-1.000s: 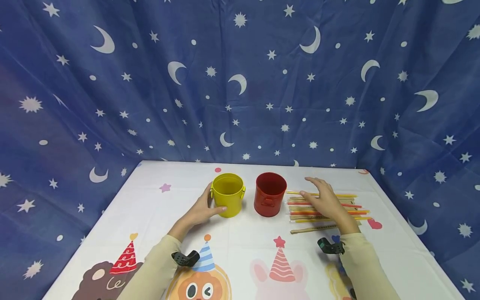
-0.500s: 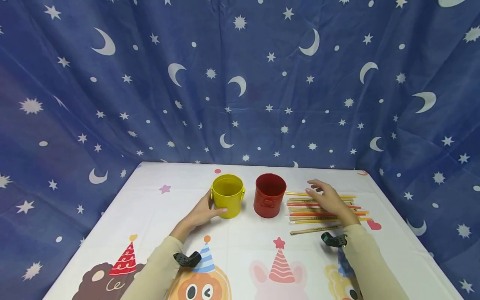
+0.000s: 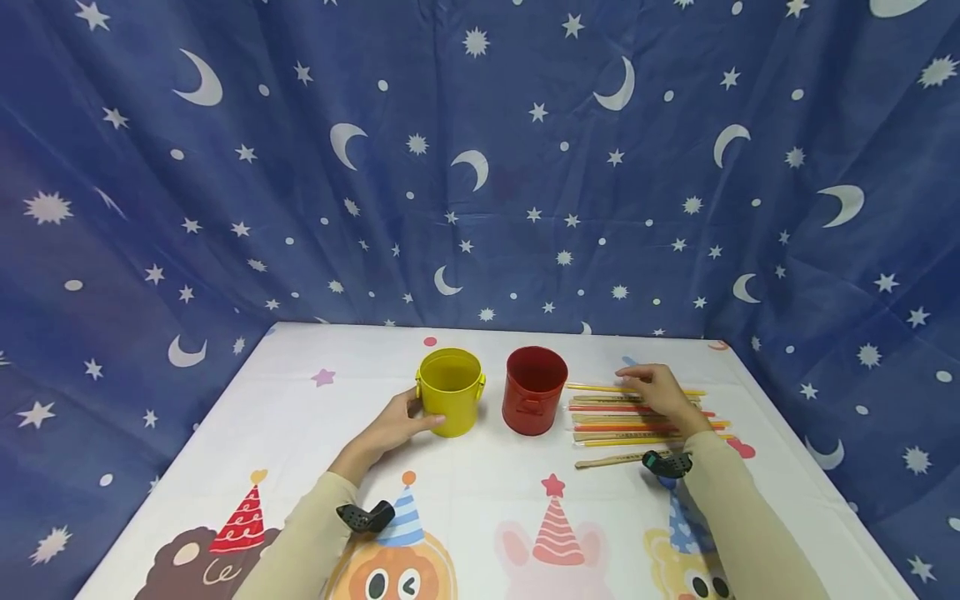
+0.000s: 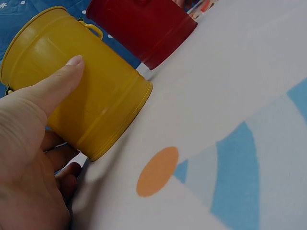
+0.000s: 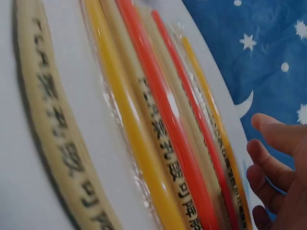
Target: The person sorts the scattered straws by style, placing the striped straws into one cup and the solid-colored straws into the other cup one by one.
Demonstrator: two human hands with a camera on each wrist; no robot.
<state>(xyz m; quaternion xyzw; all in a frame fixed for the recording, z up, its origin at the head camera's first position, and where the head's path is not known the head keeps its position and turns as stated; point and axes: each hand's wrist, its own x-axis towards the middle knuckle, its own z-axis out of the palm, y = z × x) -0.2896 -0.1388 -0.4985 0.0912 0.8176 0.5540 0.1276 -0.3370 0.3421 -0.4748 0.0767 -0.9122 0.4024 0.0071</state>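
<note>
A yellow bucket [image 3: 450,398] with small side handles stands upright on the table, and my left hand [image 3: 392,427] grips its left side. In the left wrist view the thumb [image 4: 62,84] lies along the bucket's wall, while the other fingers pass behind and below it. My right hand [image 3: 663,393] hovers at the back of a row of straws [image 3: 622,419]. Yellow and red straws [image 5: 163,103] in clear wrappers alternate with printed paper-wrapped straws [image 5: 57,124]. The right fingers are loosely bent beside the rearmost yellow straw [image 5: 211,100], holding nothing visible.
A red bucket [image 3: 534,392] stands between the yellow bucket and the straws. The white tablecloth [image 3: 465,500] has printed cartoon animals in party hats along the front. Behind the table hangs a blue curtain [image 3: 517,208] with moons and stars.
My right hand has lowered toward the back of the straw row, its fingers drawing closer together. The left hand stays at the yellow bucket. The view has shifted slightly.
</note>
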